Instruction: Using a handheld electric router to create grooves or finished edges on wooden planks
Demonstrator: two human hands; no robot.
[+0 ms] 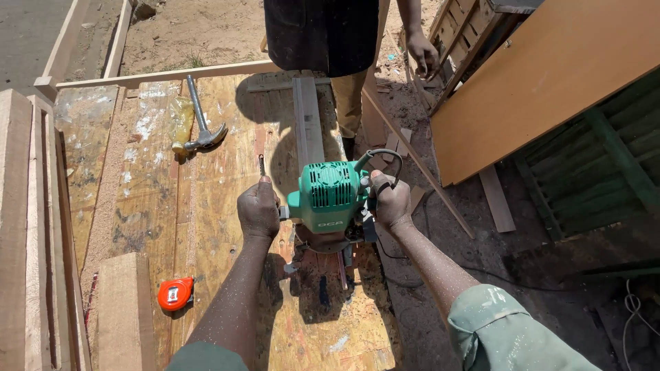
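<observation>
Green plastic-bodied electric router stands upright on a narrow grey wooden plank, which lies lengthwise on a stained, chipboard-like workbench top. Left hand is closed around the router's left side handle; right hand is closed around the right side handle. Both forearms are dusted with fine sawdust. A black power cord loops from the top of the motor housing past the right hand.

Ahead of the router, along the plank, a second person in dark clothing stands at the far edge of the bench, one hand hanging at the side. A steel claw hammer lies on the bench to the left of the plank, its head beside a yellowish plastic bag. An orange tape measure rests near the left forearm, next to a pale sawn timber block. Rough planks are stacked along the left edge. A large tan board leans at the right above sandy ground.
</observation>
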